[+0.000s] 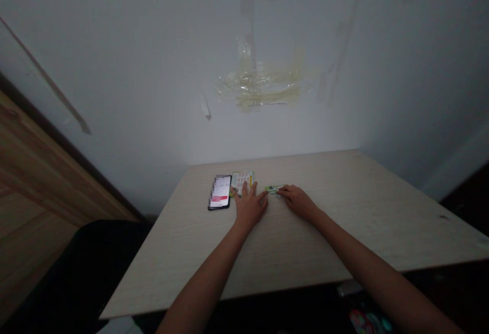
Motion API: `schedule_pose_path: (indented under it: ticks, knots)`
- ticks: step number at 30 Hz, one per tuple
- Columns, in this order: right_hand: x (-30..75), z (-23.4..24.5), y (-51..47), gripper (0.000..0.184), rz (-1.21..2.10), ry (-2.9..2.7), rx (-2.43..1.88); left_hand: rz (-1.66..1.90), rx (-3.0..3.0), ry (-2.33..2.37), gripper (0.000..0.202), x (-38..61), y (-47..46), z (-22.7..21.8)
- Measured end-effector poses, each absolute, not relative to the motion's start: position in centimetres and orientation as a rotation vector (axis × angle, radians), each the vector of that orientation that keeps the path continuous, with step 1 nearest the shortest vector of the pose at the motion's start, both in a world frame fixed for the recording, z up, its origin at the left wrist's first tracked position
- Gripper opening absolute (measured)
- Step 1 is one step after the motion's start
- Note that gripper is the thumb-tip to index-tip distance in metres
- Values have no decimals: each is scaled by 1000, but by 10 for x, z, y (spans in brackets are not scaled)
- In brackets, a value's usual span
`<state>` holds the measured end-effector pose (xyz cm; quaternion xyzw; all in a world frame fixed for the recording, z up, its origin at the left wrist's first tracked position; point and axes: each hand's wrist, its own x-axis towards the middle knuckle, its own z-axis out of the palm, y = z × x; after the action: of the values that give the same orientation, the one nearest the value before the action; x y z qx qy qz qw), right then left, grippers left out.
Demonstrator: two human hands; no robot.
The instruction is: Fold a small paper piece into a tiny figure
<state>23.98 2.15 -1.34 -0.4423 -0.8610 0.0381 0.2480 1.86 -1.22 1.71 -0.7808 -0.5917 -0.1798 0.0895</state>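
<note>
My left hand (251, 206) lies palm down on the table with its fingers spread. Its fingertips reach over the lower part of a small printed sheet or card (244, 177), white and green with rows of little pictures. A small flat green-and-white printed piece (272, 189), whose kind I cannot make out, lies between my two hands. The closed fingers of my right hand (298, 201) pinch its right end, and the left hand's outer fingers come close to its left end. Just left of the card lies a phone (220, 192) with a lit screen.
The pale wooden table (324, 257) stands against a grey wall (153, 69) with shiny clear tape (263, 87) stuck on it. At the left are wooden boards (34, 171) and a dark object (99, 252). Something colourful (369, 321) shows below the table's front edge.
</note>
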Motion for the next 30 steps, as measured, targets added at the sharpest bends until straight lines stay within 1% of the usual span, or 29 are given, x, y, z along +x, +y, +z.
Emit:
schedule_pose_path:
  ticks: [18, 30]
  knots:
    - [241, -14, 21, 46, 117, -2340, -1199, -523, -2300, -1854, 40, 20, -11, 14]
    - [241, -14, 21, 46, 136, -2337, -1202, -534, -2387, -1746, 37, 22, -9, 10]
